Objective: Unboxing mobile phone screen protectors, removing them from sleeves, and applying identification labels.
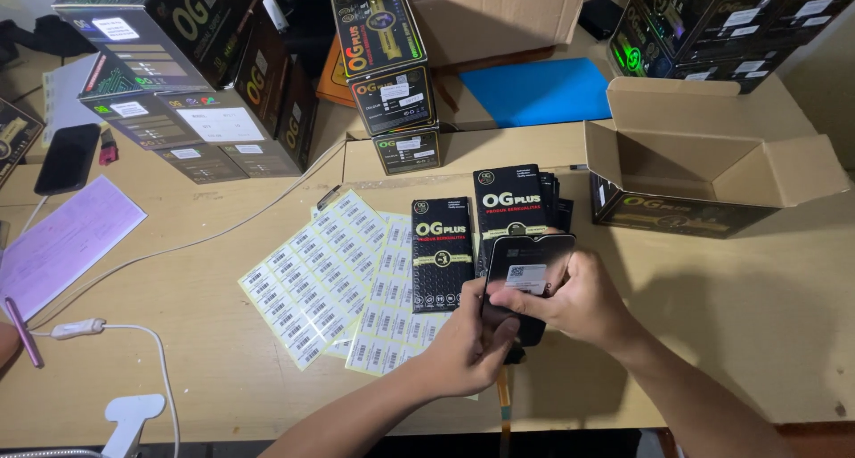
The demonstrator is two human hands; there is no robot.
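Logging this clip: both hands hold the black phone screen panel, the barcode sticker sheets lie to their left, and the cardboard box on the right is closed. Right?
Not quite. In the head view the cardboard box is open, flaps up. The rest holds: left hand and right hand hold the black panel, sticker sheets to their left.

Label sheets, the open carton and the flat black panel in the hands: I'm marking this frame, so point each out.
Label sheets (312, 284), head view, middle of front sheet.
Open carton (655, 169), head view, inner wall.
Flat black panel (525, 262), head view, upper face.
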